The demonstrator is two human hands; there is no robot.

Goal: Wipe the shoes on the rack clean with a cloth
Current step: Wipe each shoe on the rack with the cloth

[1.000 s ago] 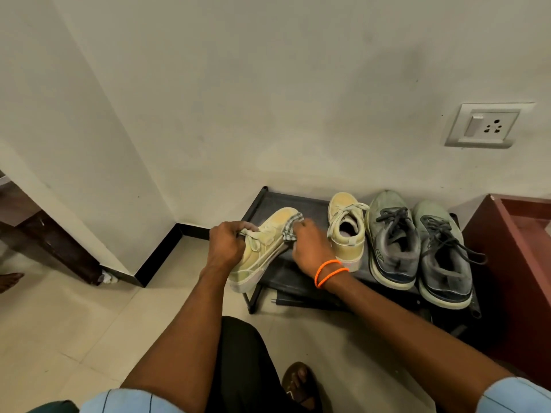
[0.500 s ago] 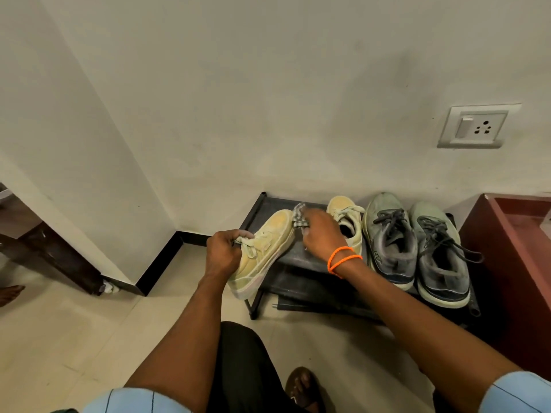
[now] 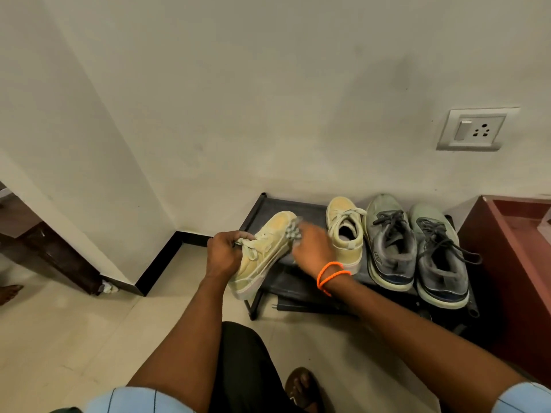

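Left hand [image 3: 224,254] grips yellow sneaker [image 3: 264,257] at laces, tilted off rack [image 3: 286,281] for access; right hand [image 3: 313,248] clenches checked cloth [image 3: 293,232] against toe.

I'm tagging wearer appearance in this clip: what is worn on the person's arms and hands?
Both hands, left hand and right hand, are bare, with no gloves. The right wrist carries thin orange bands. Light blue short sleeves with fine dark stripes cover the upper arms; the forearms are uncovered.

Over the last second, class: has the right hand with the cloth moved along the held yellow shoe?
Yes. The right hand with the cloth has slid from the shoe's toe back towards its laces, nearer the left hand.
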